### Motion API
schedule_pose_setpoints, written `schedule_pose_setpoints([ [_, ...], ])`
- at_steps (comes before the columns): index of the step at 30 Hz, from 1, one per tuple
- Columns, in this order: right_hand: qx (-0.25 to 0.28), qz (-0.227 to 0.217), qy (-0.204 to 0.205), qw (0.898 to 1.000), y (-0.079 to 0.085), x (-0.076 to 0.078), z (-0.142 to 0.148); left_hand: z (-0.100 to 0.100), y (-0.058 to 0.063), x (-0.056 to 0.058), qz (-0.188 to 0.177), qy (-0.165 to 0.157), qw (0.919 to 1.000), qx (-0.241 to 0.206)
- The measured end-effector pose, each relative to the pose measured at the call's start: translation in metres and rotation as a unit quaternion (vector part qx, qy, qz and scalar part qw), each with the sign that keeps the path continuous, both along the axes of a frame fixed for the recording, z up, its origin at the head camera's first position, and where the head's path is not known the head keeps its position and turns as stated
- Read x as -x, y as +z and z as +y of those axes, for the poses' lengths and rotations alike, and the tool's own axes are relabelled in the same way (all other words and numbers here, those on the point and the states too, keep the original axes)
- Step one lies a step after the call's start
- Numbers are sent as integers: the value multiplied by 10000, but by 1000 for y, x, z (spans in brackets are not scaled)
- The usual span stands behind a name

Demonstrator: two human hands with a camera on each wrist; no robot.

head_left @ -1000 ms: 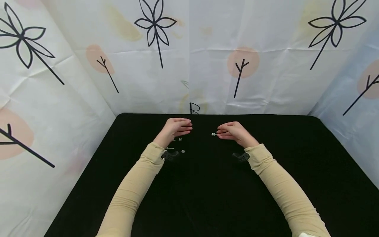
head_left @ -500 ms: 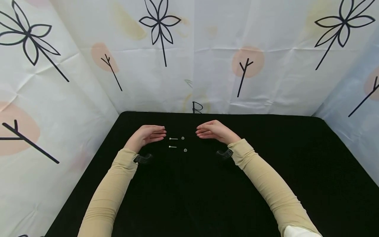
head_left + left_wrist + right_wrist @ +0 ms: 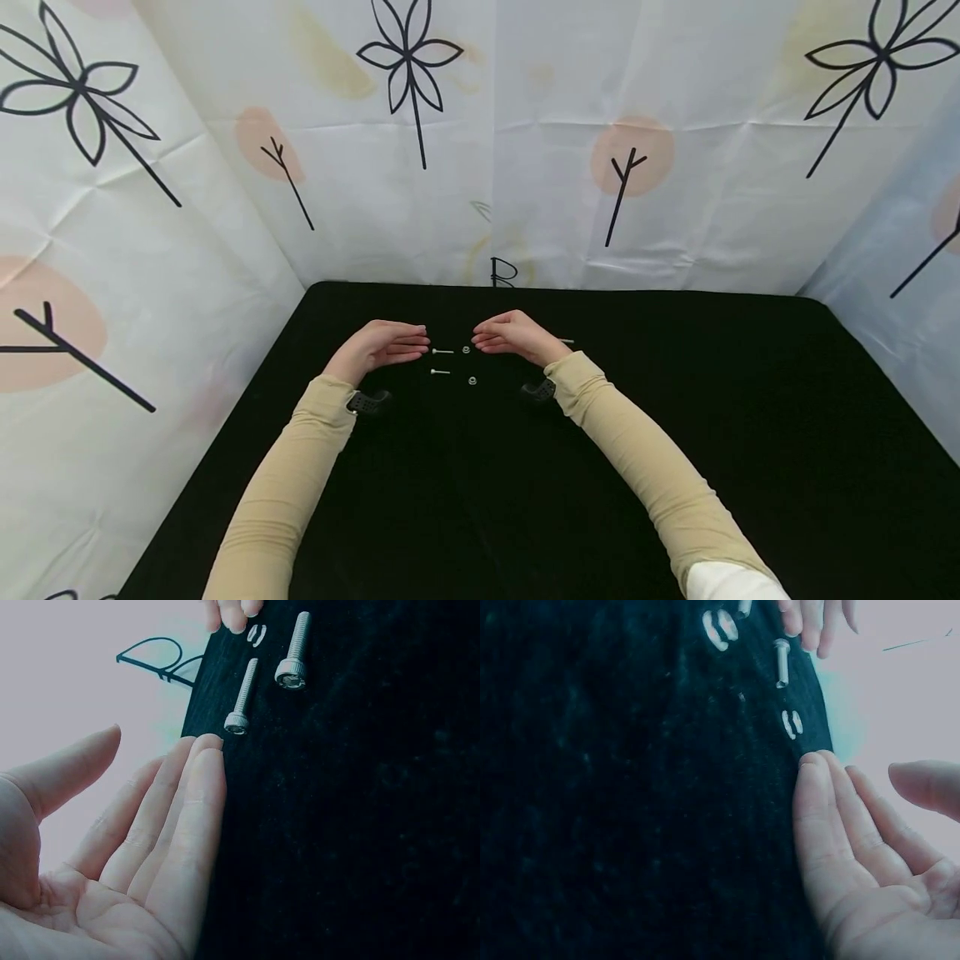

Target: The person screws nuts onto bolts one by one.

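My left hand (image 3: pixel 392 342) is open, palm turned inward, fingers extended toward the head of a silver socket-head bolt (image 3: pixel 241 697). A second bolt (image 3: pixel 440 372) lies nearer me, roughly parallel to the first. To their right sit two small silver rings that look like nuts, a far one (image 3: pixel 466 350) and a near one (image 3: pixel 472 381). Fingers straight, my right hand (image 3: pixel 513 335) has its fingertips just right of the far ring, with the thumb apart in the right wrist view. Neither hand grips anything.
Behind my right wrist, the end of another metal bolt (image 3: pixel 567 341) shows; the rest of it is hidden. A black cloth (image 3: pixel 465 500) covers the table. White printed fabric (image 3: pixel 540 183) hangs around its back and sides.
My left hand has moved left, uncovering the bolts. My right hand has moved left to the far ring, passing the bolt now behind its wrist. The head view has shifted slightly.
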State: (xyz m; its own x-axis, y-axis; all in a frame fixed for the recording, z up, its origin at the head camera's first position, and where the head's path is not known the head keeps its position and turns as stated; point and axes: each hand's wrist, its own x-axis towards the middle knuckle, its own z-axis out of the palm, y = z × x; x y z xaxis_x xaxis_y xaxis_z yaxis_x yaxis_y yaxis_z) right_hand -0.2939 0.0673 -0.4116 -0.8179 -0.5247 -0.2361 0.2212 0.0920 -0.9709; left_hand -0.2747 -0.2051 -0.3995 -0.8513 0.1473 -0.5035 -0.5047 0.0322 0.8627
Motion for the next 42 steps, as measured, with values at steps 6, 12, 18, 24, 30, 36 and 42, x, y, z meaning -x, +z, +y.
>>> schedule_pose_setpoints([
  [6, -411, 521, 116, 9977, -5, 4, -7, 3, -5, 4, -80, -28, 9999, 118],
  [12, -1014, 1247, 452, 9860, -5, 3, -13, 6, -8, 5, 235, -122, 9984, 493],
  [18, -1422, 1671, 456, 9746, -6, 3, -20, 14, -8, -1, 769, -390, 9880, 1282],
  [24, -2160, 2328, 383, 9475, -8, 3, -25, 19, -14, -1, 1178, -567, 9765, 1712],
  [30, -2481, 2464, 358, 9362, -9, 2, -28, 22, -18, -1, 1365, -583, 9696, 1944],
  [36, -2649, 2478, 357, 9312, -6, 1, -30, 24, -20, -1, 1466, -537, 9641, 2148],
  [42, -2711, 2453, 345, 9301, -5, 1, -31, 25, -20, 0, 1504, -568, 9597, 2306],
])
